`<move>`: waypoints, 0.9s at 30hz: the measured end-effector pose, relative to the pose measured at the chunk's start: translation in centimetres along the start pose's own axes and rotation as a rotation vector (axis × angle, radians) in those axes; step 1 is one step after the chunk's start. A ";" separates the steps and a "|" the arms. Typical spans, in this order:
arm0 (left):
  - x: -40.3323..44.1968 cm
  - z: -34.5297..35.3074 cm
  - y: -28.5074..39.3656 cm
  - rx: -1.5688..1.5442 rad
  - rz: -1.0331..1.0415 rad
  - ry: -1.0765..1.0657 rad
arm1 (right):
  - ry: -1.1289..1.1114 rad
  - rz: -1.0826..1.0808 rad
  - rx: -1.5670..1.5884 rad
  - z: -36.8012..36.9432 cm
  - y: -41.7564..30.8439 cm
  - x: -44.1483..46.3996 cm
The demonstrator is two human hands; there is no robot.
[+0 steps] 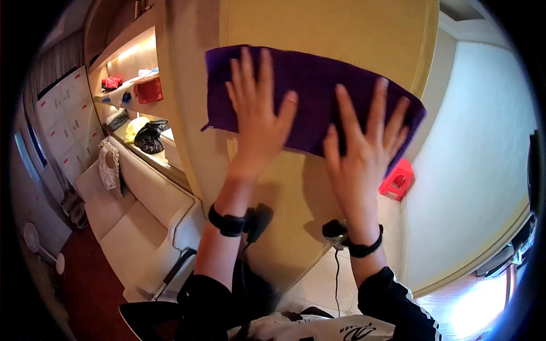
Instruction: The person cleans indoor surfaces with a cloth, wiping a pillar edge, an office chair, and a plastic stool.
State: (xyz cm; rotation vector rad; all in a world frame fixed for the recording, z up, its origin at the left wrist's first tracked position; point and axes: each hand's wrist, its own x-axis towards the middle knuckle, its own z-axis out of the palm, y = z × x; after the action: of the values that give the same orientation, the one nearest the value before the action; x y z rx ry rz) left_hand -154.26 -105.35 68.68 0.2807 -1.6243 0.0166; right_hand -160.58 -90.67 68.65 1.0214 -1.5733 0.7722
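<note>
A dark purple cloth (310,85) lies spread against a pale wooden surface (330,28). My left hand (259,111) rests flat on the cloth's left part with its fingers spread. On the right part, my right hand (364,133) is also pressed flat, fingers apart. The cloth's right end hangs past the surface's right edge, and its lower left corner sticks out a little. Both wrists wear black straps with small devices.
A cream sofa (136,227) with a cushion (109,170) stands at the left. Behind it are lit shelves holding a black bag (151,137). A red stool (398,179) stands right of the wooden surface, near a pale wall (472,153).
</note>
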 end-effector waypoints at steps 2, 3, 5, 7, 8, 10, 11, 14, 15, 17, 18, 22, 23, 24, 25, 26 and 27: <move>-1.6 0.6 2.0 0.039 0.057 -0.059 | 0.039 0.052 -0.014 0.1 1.8 -1.7; -2.5 0.7 2.9 0.080 0.105 -0.113 | 0.024 0.078 -0.053 0.0 2.1 -2.8; -4.9 1.1 3.5 0.107 0.091 -0.196 | 0.057 0.081 0.100 1.3 3.2 -5.9; -5.8 0.8 3.7 0.129 0.067 -0.255 | 0.040 0.073 0.087 1.4 3.4 -7.1; -5.4 0.7 3.6 0.122 0.068 -0.244 | 0.029 0.070 0.082 1.3 3.2 -6.9; -3.6 0.5 3.3 0.134 0.077 -0.165 | 0.044 0.055 0.037 0.8 2.9 -4.7; -2.5 0.5 3.1 0.107 0.062 -0.112 | 0.054 0.049 0.003 0.5 2.5 -2.9; 0.9 0.4 1.8 0.138 0.005 0.047 | 0.072 -0.016 -0.220 0.9 0.4 1.5; 1.8 0.7 0.7 0.167 -0.010 0.122 | 0.081 -0.043 -0.244 1.4 -0.5 2.5; 2.2 0.3 -1.4 0.163 -0.087 0.199 | 0.066 -0.151 -0.134 2.8 -1.9 3.4; 1.8 0.2 -2.6 0.164 -0.089 0.208 | 0.041 -0.181 -0.101 3.6 -2.7 3.5; -3.5 0.7 -6.3 -0.261 -0.390 0.134 | -0.053 -0.303 0.021 6.3 -5.4 1.5; -5.6 0.8 -6.9 -0.255 -0.409 0.136 | -0.084 -0.337 0.046 7.2 -6.0 0.4; -7.7 0.8 -7.3 -0.391 -0.501 0.108 | -0.134 -0.366 0.057 7.8 -6.6 -0.8; -9.9 0.9 -7.8 -0.526 -0.599 0.087 | -0.171 -0.404 0.071 8.8 -7.1 -2.2; -12.0 0.8 -8.1 -0.517 -0.635 0.097 | -0.222 -0.447 0.085 9.4 -7.6 -3.6; -13.8 0.5 -8.2 -0.496 -0.719 0.007 | -0.275 -0.490 0.102 10.0 -8.1 -4.9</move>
State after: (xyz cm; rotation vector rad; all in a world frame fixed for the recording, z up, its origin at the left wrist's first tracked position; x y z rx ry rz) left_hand -152.54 -111.06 53.77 0.4583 -1.3883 -0.9155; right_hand -157.13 -101.83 61.35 1.5648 -1.4282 0.3852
